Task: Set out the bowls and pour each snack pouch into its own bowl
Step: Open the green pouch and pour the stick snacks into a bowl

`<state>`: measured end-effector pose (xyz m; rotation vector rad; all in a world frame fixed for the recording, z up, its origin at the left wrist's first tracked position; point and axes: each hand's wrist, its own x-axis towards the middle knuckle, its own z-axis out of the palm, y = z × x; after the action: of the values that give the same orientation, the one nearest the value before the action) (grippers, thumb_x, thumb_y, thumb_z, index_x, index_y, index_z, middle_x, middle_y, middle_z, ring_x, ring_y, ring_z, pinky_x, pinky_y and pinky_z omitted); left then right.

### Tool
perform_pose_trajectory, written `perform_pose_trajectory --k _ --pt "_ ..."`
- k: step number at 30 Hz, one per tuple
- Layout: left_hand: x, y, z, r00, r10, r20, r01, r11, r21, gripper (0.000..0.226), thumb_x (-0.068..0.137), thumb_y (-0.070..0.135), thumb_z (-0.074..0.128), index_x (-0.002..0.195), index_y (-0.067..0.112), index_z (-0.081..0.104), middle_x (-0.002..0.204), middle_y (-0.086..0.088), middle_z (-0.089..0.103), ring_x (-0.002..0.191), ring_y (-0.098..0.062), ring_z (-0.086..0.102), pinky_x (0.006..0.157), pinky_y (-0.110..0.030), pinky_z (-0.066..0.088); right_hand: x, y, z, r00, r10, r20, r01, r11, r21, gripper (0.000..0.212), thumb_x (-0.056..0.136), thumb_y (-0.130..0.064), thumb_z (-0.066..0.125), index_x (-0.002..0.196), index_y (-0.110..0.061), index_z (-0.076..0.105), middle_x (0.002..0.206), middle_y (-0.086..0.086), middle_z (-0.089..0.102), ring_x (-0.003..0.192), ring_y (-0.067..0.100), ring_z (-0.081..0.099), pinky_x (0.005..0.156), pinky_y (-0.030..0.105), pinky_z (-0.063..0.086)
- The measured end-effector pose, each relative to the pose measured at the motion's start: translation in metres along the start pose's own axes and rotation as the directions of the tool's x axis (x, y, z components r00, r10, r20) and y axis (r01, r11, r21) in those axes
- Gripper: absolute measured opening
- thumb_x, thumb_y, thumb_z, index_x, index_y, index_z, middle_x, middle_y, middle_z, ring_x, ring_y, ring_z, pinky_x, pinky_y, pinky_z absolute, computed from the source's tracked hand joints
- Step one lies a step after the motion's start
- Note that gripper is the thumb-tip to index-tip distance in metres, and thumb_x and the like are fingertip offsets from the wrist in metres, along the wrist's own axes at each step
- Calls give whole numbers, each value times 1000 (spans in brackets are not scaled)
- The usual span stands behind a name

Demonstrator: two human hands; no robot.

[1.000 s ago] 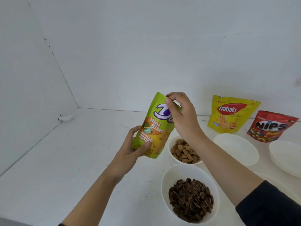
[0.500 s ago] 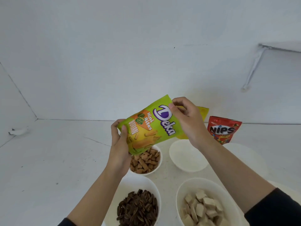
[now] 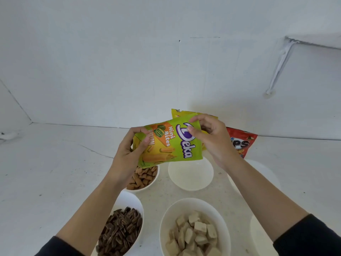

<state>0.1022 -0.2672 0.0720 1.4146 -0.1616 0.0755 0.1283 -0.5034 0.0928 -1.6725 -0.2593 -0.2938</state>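
Both hands hold a green Deka pouch [image 3: 167,144] in the air above the middle of the desk [image 3: 55,163], turned on its side with its top edge toward three o'clock. The left hand [image 3: 129,154] reaches up from seven o'clock, thumb across the front and fingers curled behind the pouch's bottom end, gripping it. The right hand [image 3: 210,139] comes in from four o'clock, wrist bent, thumb and fingertips pinched on the pouch's top corner. Below the pouch, at six o'clock, stands a bowl of brown bites [image 3: 144,179]; an empty bowl [image 3: 191,174] sits just beside it toward three o'clock. Nearer the person are a bowl of dark seeds [image 3: 121,228] and a bowl of pale chunks [image 3: 193,231]. Behind the right hand stand a yellow pouch [image 3: 177,112] and a red pouch [image 3: 241,143].
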Motion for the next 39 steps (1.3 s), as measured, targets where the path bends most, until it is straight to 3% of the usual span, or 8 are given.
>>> perform_pose_trajectory --k 3,6,8,14,24,33,37,39 --pt "5 -1 -4 999 -38 25 36 997 62 17 96 21 62 111 19 68 114 1 72 95 -22 74 69 -38 62 -1 14 -8 999 29 42 -28 999 -25 19 83 -13 82 97 -20 72 99 34 65 95 38 69 86 58 56" --pt "10 -1 -2 999 -45 4 44 991 126 16 98 18 63 111 20 71 109 3 74 91 -21 75 67 -34 61 0 30 -12 995 61 76 -59 998 -33 20 80 -15 85 95 -20 72 99 39 60 94 44 69 81 63 55" --pt "14 -2 -1 999 -39 -28 42 986 161 16 98 16 63 110 21 72 104 6 76 87 -17 75 65 -32 61 1 37 -12 992 93 84 -94 996 8 21 81 -11 84 96 -17 71 98 36 65 93 39 72 82 64 56" --pt "24 -9 -3 997 -43 -69 59 969 242 18 99 15 65 112 23 74 104 7 76 89 -16 76 69 -35 63 3 56 -9 974 178 139 -182 983 18 29 80 -11 84 102 -13 66 95 25 75 91 34 76 82 64 57" --pt "35 -23 -13 999 -34 -11 36 928 371 20 99 20 65 111 33 75 128 -4 65 108 -24 70 83 -45 63 -6 77 -4 936 298 187 -307 951 19 34 81 -7 82 105 -2 59 97 15 79 94 29 76 85 60 58" --pt "37 -25 -13 1000 -15 -1 14 932 363 21 100 19 64 108 35 75 124 -6 68 104 -25 71 77 -40 64 -4 76 -1 949 282 144 -284 959 -4 31 83 -6 80 105 -4 59 93 11 79 90 23 77 78 50 62" --pt "41 -5 -12 999 47 -5 -42 933 359 17 98 19 67 107 31 75 119 -3 71 96 -19 73 68 -29 62 3 64 2 966 232 114 -236 971 25 26 84 -7 80 101 -11 60 92 13 79 92 28 77 84 59 59" --pt "45 7 -11 997 83 -7 -74 923 378 14 96 21 70 107 29 75 115 -1 73 93 -19 74 69 -33 63 5 58 1 974 207 91 -213 976 56 28 82 -8 82 101 -11 60 91 15 79 91 33 76 88 60 57"
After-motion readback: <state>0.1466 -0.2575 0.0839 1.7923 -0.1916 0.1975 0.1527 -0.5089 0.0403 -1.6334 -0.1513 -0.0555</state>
